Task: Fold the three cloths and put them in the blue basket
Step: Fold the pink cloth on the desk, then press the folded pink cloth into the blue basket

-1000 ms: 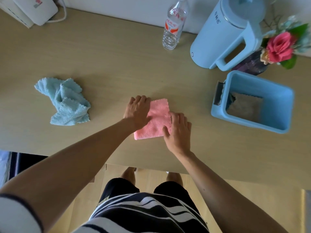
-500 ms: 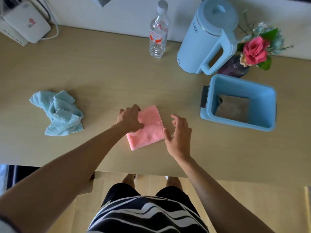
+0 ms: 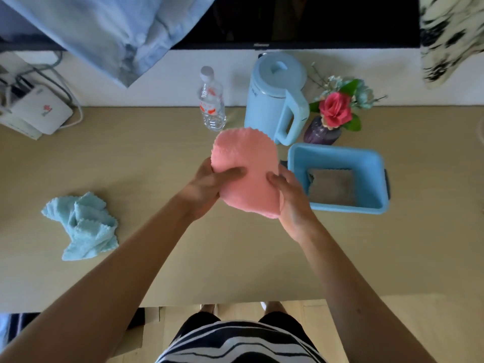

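Observation:
A folded pink cloth point(image 3: 245, 163) is lifted above the table, just left of the blue basket point(image 3: 337, 155). My left hand point(image 3: 207, 187) grips its left side, thumb on top. My right hand point(image 3: 290, 197) grips its right lower edge, thumb on the cloth. Inside the basket lies a folded brown-grey cloth point(image 3: 332, 186). A light blue cloth point(image 3: 83, 226) lies crumpled on the table at the left, away from both hands.
Along the back of the wooden table point(image 3: 157, 158) stand a plastic bottle point(image 3: 210, 100), a light blue kettle point(image 3: 277, 95) and a vase with a pink rose point(image 3: 332, 113). A white box with cables point(image 3: 42, 113) sits at the back left.
Both hands pressed the pink cloth flat on the table; now they grip it and have lifted it up and to the right, toward the basket. The camera has tilted up.

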The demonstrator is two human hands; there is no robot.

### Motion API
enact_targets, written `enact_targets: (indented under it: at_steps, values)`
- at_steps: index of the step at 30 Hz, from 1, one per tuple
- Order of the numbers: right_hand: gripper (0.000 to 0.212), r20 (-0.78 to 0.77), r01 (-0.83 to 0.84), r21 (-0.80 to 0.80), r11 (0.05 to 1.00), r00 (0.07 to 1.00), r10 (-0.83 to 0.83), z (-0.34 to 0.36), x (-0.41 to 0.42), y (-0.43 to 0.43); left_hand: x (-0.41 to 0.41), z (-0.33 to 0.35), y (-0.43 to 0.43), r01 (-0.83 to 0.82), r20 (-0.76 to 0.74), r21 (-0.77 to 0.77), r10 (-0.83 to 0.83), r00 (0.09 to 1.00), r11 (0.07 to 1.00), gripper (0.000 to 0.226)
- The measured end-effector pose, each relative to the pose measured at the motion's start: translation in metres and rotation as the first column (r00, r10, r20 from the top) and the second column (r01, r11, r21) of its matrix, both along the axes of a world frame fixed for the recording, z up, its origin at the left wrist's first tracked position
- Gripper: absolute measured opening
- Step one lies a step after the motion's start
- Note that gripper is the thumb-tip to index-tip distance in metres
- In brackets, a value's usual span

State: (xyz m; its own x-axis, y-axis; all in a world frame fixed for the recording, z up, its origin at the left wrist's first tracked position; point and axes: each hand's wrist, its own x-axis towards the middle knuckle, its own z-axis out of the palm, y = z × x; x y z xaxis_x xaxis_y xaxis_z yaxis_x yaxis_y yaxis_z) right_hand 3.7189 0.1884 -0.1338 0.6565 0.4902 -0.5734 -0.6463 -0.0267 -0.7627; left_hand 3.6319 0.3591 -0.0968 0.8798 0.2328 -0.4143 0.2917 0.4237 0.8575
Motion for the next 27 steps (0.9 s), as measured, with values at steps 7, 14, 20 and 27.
enact_targets:
  at_steps: [7, 14, 20, 27]
  values:
    - [0.046, 0.360, 0.148, -0.098, 0.984, 0.927, -0.104, 0.038, 0.067, -0.075, 0.066, 0.011, -0.054, -0.125, 0.022, 0.193, 0.123, 0.992, 0.973, 0.051]
    - [0.042, 0.536, -0.069, -0.470, 0.880, 0.770, 0.346, 0.042, 0.131, -0.145, 0.131, -0.021, -0.116, 0.056, 0.033, 0.602, -0.095, 0.995, 0.796, 0.049]
    - [0.047, 0.377, -0.125, -0.815, 0.566, 0.628, 0.681, 0.010, 0.170, -0.163, 0.164, -0.063, -0.148, 0.365, -0.260, 0.699, -0.257, 0.931, 0.614, 0.067]
    - [0.064, 0.111, -0.176, -0.958, 0.225, 0.496, 0.861, -0.033, 0.177, -0.150, 0.180, -0.093, -0.164, 0.600, -0.473, 0.677, -0.373, 0.798, 0.425, 0.094]
